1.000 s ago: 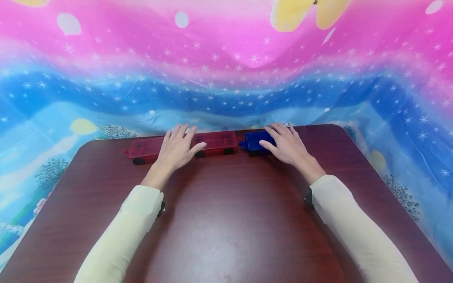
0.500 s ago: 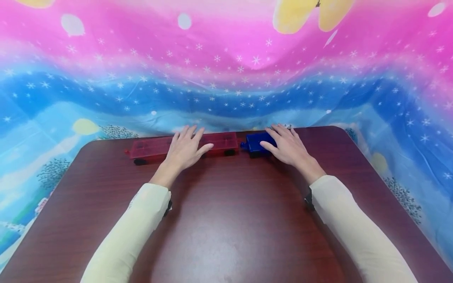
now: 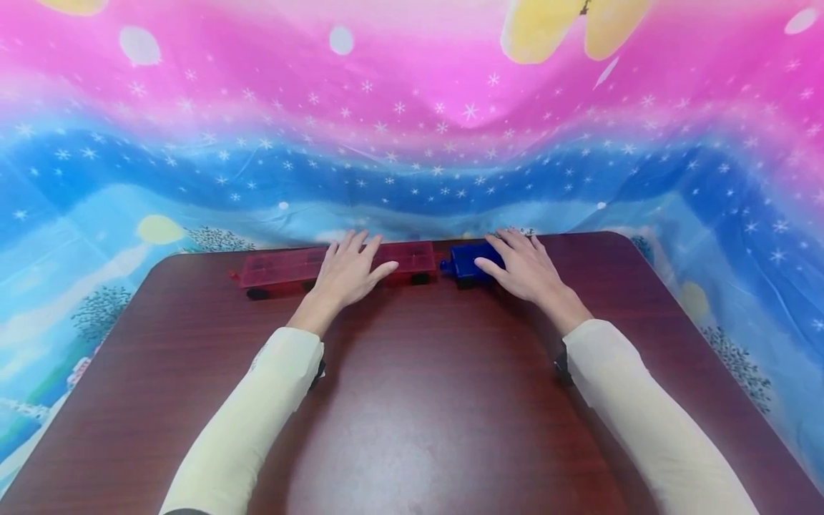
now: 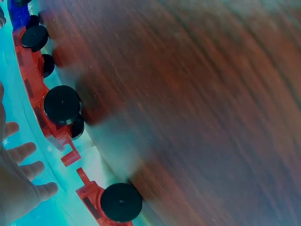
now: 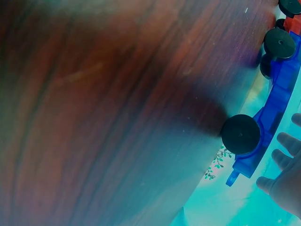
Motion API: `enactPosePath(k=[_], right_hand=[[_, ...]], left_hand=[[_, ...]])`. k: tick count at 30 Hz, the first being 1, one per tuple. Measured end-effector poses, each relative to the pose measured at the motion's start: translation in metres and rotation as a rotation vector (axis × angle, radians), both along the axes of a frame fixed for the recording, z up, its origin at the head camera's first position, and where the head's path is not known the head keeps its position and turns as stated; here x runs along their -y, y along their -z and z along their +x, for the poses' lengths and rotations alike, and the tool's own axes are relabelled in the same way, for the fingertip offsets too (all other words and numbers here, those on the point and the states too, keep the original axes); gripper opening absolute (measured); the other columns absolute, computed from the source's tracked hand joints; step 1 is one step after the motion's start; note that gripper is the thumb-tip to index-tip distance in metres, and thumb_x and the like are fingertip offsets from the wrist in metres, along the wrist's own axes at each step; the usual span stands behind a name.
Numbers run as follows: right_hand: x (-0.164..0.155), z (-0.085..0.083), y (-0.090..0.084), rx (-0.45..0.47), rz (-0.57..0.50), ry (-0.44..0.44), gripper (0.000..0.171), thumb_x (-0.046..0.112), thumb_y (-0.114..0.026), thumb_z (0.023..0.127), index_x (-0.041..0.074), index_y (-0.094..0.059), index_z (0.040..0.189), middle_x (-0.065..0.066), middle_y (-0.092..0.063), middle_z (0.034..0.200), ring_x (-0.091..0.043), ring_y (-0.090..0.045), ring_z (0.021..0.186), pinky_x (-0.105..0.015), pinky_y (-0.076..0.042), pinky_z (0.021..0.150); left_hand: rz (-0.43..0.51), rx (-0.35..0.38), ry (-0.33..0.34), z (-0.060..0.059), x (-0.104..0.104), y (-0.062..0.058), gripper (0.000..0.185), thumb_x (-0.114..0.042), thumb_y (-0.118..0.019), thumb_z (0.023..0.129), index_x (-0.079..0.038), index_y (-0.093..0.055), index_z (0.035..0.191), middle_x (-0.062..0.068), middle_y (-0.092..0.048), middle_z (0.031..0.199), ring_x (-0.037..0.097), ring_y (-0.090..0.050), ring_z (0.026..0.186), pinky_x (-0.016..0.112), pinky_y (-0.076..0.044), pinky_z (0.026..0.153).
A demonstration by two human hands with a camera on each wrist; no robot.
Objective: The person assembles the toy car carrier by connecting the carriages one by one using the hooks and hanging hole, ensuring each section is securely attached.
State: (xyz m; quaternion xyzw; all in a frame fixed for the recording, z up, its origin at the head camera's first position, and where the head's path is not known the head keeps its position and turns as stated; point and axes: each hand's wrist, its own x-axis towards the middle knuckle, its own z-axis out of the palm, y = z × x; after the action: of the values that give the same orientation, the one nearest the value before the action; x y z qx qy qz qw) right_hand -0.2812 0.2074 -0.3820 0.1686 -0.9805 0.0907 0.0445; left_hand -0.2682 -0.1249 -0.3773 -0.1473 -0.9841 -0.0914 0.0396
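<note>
Along the far edge of the surface (image 3: 412,400): red cars (image 3: 290,267) partly hidden under left hand (image 3: 347,274), blue car (image 3: 468,259) under right hand (image 3: 524,268); fingers spread flat, contents unclear.

Your bench is a dark wood-grain table (image 3: 412,400); behind it hangs a pink-and-blue starry cloth (image 3: 412,129) with yellow shapes.

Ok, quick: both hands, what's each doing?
Left hand: open, fingers flat on the red translucent plastic train cars.
Right hand: open, flat on the blue plastic train car.
</note>
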Motion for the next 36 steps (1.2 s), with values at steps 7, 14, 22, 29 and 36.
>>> enactPosePath(k=[7, 14, 22, 29, 36], right_hand=[[0.000, -0.003, 0.003, 0.009, 0.007, 0.000, 0.076, 0.071, -0.028, 0.089, 0.022, -0.032, 0.147, -0.011, -0.026, 0.154, -0.033, -0.016, 0.144, -0.061, -0.006, 0.113], [-0.004, -0.007, 0.008, 0.043, 0.008, 0.030, 0.080, 0.073, -0.024, 0.088, 0.021, -0.030, 0.148, -0.010, -0.025, 0.154, -0.033, -0.014, 0.145, -0.061, -0.004, 0.113], [-0.007, -0.009, 0.012, 0.073, 0.021, 0.046, 0.080, 0.073, -0.022, 0.087, 0.022, -0.027, 0.149, -0.010, -0.022, 0.155, -0.032, -0.012, 0.145, -0.061, -0.004, 0.113], [-0.008, -0.009, 0.013, 0.067, 0.020, 0.048, 0.079, 0.073, -0.023, 0.088, 0.022, -0.029, 0.148, -0.009, -0.023, 0.155, -0.032, -0.012, 0.145, -0.060, -0.005, 0.114], [-0.003, -0.012, 0.010, 0.049, 0.037, 0.027, 0.080, 0.074, -0.022, 0.087, 0.022, -0.030, 0.148, -0.009, -0.025, 0.155, -0.032, -0.015, 0.144, -0.060, -0.006, 0.114]], left_hand=[[-0.026, 0.017, 0.006, -0.005, -0.007, 0.004, 0.075, -0.069, -0.029, 0.089, -0.023, -0.026, 0.149, 0.009, -0.024, 0.154, 0.032, -0.014, 0.145, 0.058, -0.014, 0.114], [-0.051, 0.033, 0.022, -0.011, -0.015, 0.009, 0.075, -0.069, -0.028, 0.090, -0.022, -0.027, 0.148, 0.009, -0.025, 0.154, 0.033, -0.015, 0.144, 0.058, -0.015, 0.114], [-0.046, 0.046, 0.027, -0.014, -0.023, 0.012, 0.075, -0.070, -0.026, 0.089, -0.022, -0.029, 0.148, 0.010, -0.024, 0.154, 0.032, -0.015, 0.144, 0.057, -0.015, 0.114], [-0.047, 0.057, 0.021, -0.017, -0.027, 0.015, 0.074, -0.070, -0.025, 0.090, -0.024, -0.029, 0.147, 0.010, -0.023, 0.154, 0.033, -0.014, 0.144, 0.056, -0.013, 0.115], [-0.067, 0.060, 0.047, -0.023, -0.031, 0.014, 0.076, -0.071, -0.024, 0.089, -0.024, -0.027, 0.148, 0.011, -0.023, 0.154, 0.033, -0.012, 0.145, 0.057, -0.008, 0.116]])
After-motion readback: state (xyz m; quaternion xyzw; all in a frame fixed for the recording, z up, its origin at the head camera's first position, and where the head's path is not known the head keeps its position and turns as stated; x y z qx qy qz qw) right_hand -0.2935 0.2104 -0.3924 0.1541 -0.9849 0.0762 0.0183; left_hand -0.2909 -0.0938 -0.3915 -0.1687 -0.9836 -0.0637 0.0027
